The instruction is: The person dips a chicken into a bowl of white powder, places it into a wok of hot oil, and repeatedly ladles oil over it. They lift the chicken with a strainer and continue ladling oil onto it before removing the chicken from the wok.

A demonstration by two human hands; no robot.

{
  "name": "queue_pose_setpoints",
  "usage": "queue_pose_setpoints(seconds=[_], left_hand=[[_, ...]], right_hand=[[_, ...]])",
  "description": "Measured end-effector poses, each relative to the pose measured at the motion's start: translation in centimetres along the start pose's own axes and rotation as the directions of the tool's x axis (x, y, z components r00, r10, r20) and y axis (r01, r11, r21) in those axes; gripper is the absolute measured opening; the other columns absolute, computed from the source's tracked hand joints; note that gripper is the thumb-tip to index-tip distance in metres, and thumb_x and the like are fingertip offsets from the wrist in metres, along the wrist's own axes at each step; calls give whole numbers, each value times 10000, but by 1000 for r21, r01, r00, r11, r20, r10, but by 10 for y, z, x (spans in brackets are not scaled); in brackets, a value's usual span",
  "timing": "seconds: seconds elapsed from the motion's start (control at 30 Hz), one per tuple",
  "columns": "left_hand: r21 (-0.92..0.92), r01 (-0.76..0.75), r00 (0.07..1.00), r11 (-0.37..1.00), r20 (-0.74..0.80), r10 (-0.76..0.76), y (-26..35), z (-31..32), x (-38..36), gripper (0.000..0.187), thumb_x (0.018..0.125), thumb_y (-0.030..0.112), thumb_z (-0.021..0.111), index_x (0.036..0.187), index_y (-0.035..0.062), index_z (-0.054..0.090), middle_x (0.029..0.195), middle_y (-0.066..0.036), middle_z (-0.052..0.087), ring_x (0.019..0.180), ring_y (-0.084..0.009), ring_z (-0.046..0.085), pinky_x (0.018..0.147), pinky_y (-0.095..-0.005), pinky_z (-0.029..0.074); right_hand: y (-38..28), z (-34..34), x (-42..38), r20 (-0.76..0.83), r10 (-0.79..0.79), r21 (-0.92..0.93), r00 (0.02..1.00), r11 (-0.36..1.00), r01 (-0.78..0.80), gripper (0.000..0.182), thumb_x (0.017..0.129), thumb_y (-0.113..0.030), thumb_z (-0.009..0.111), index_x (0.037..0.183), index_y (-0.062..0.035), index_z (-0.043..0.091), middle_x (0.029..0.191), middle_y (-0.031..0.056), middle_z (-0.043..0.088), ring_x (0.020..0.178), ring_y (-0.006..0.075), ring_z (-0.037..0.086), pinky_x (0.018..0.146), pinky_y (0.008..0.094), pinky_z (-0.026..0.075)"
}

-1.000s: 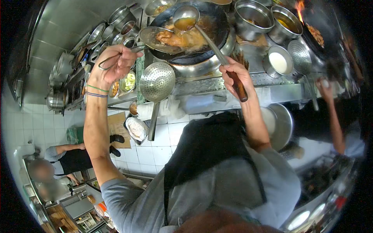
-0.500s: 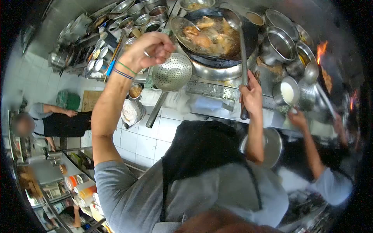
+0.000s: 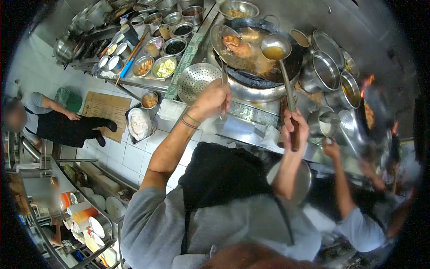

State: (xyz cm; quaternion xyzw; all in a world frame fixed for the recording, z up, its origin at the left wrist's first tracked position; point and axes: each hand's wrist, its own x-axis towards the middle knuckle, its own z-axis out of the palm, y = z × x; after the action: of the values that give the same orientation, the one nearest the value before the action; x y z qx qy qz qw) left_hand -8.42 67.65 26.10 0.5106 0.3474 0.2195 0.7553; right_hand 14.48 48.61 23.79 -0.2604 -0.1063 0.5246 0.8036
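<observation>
My left hand (image 3: pixel 214 98) is closed around the upright handle of a round skimmer (image 3: pixel 217 37), at the left side of the wok (image 3: pixel 293 60). A browned piece of fried meat (image 3: pixel 237 45) rests in the skimmer. My right hand (image 3: pixel 295 124) grips the long handle of a ladle (image 3: pixel 274 47), whose bowl holds yellowish liquid over the wok. Bubbling oil (image 3: pixel 256 60) fills the wok below. Close to my left hand is a perforated metal strainer (image 3: pixel 196 83); I cannot see its handle.
Bowls of chopped food (image 3: pixel 165 68) stand on the left counter, with a tub of white food (image 3: pixel 139 123) below. Metal pots (image 3: pixel 323 71) crowd the right side. A co-worker's hand (image 3: pixel 331 149) is near them, by a flaming pan (image 3: pixel 368 107). Another person (image 3: pixel 62 123) is far left.
My left hand has come down and right, closing on the skimmer handle. The ladle bowl has moved from the wok's far edge toward me and now holds liquid. Less food shows in the wok.
</observation>
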Motion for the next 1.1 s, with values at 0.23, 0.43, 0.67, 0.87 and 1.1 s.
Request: queue_pose_setpoints(seconds=[0.23, 0.43, 0.67, 0.87, 1.1], left_hand=[[-103, -11, 999, 995, -36, 8, -11, 8, -6, 80, 912, 127, 494, 888, 53, 513, 631, -26, 497, 423, -157, 498, 355, -313, 415], [-134, -9, 999, 991, -45, 3, -22, 8, -7, 118, 893, 126, 488, 925, 14, 504, 670, -69, 541, 475, -184, 556, 412, -328, 447], [-110, -69, 994, 992, -93, 59, -41, 24, 1, 212, 862, 81, 469, 1065, 24, 454, 650, -53, 519, 433, -172, 512, 374, -324, 433], [-51, -129, 991, 990, -52, 126, -57, 20, 21, 212, 863, 80, 478, 1064, 13, 466, 656, -52, 524, 437, -179, 520, 379, -332, 445], [-240, -6, 998, 971, -69, -10, -49, 12, 24, 260, 882, 110, 513, 1122, 16, 478, 667, -42, 538, 444, -159, 517, 385, -328, 467]], right_hand=[[17, 44, 9, 33, 8, -332, 999, 943, 4, 570, 856, -37, 533, 1391, 40, 351, 729, 68, 547, 393, 106, 463, 296, 242, 351], [23, 46, 16, 82, -61, -694, 995, 713, 101, 605, 844, -1, 546, 1420, 38, 364, 683, 36, 563, 404, 101, 474, 335, 243, 361], [31, 36, 7, -48, -291, -875, 956, 473, 100, 584, 824, 31, 515, 1397, 47, 404, 714, 28, 567, 438, 88, 487, 382, 236, 389], [16, 32, -1, -239, -143, -525, 960, 851, -4, 458, 831, -13, 495, 1286, 43, 491, 640, 47, 529, 403, 110, 458, 317, 246, 357], [7, 28, 4, -36, -12, -80, 999, 997, 9, 307, 886, -63, 509, 1171, 19, 427, 833, 96, 509, 481, 87, 458, 306, 228, 375]])
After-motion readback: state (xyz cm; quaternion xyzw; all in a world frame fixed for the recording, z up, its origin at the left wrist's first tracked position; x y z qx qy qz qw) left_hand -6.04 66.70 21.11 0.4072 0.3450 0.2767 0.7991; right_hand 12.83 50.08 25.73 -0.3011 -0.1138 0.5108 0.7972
